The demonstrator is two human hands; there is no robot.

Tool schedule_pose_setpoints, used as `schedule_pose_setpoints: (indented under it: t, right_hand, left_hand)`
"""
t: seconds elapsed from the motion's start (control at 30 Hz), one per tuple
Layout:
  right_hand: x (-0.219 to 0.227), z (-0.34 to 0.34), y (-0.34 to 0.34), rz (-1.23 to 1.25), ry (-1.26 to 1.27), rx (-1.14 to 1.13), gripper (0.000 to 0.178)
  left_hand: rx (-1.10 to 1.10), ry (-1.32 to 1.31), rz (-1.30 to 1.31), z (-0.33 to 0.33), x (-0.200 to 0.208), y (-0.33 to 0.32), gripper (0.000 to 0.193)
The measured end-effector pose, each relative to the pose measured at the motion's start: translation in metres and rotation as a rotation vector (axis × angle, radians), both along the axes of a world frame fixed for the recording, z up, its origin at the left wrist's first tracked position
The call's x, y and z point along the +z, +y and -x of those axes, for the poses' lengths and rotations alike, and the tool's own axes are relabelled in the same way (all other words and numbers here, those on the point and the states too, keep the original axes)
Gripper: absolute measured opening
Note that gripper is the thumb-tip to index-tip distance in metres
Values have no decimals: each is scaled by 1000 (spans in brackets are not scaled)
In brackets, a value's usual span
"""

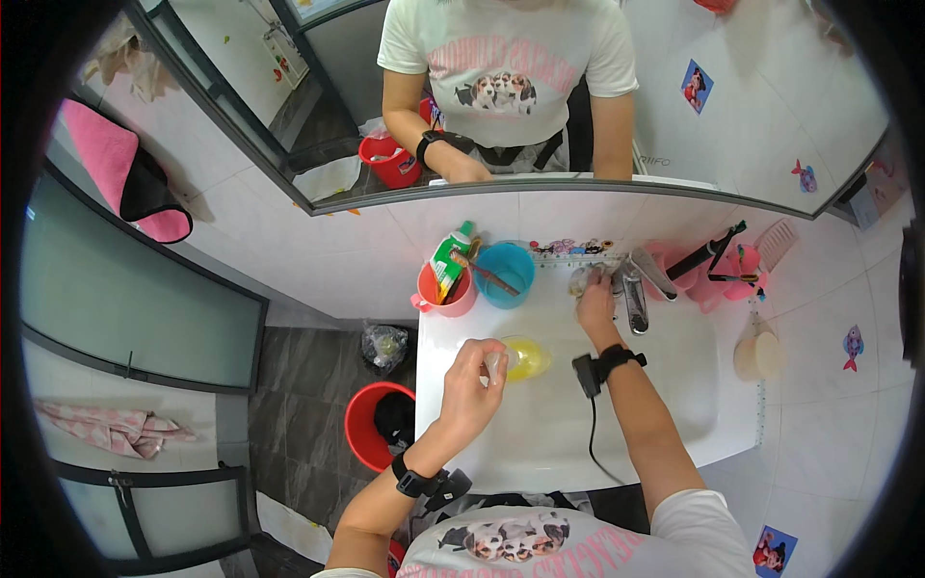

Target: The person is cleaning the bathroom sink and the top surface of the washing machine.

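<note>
My left hand (472,379) is closed around the clear top of a see-through bottle (527,358) of yellow liquid, above the left part of the white sink (568,433). At the back rim, left of the chrome faucet (633,301), my right hand (596,304) has its fingers on a small, crumpled-looking greyish-white thing (578,280). The fingers partly cover it, and its kind is unclear. Left of that stands a blue cup (507,279) with a brown-handled brush (496,279) lying across its mouth.
A pink mug (445,294) holds a green-and-white tube (451,252). Pink cups (711,284) and a black-handled item (701,258) stand right of the faucet, near a cream-coloured cup (758,355). A mirror (674,116) hangs behind. A red bucket (361,438) stands on the floor at left.
</note>
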State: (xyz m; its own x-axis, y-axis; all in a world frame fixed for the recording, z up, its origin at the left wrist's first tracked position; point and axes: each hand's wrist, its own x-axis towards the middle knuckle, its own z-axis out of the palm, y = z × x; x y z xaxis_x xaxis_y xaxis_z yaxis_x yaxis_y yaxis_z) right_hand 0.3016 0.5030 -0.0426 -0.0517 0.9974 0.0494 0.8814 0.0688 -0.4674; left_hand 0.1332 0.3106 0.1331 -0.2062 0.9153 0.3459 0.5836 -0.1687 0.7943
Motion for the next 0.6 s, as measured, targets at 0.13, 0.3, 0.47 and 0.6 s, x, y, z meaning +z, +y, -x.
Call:
schedule_pose_setpoints:
  t: [0.13, 0.3, 0.47, 0.6]
  right_hand:
    - [-14, -13, -5, -155, -109, 3, 49]
    - [-13, -46, -46, -66, 65, -30, 43]
    - [-5, -76, -102, -12, 219, 126, 44]
    - [18, -98, -135, -46, 311, 96, 44]
  left_hand:
    - [-33, -7, -28, -14, -2, 14, 16]
    - [-61, -42, -24, -31, -5, 39, 15]
    - [-84, 77, -120, -49, -26, 100, 17]
    - [-116, 166, -162, -66, -54, 152, 20]
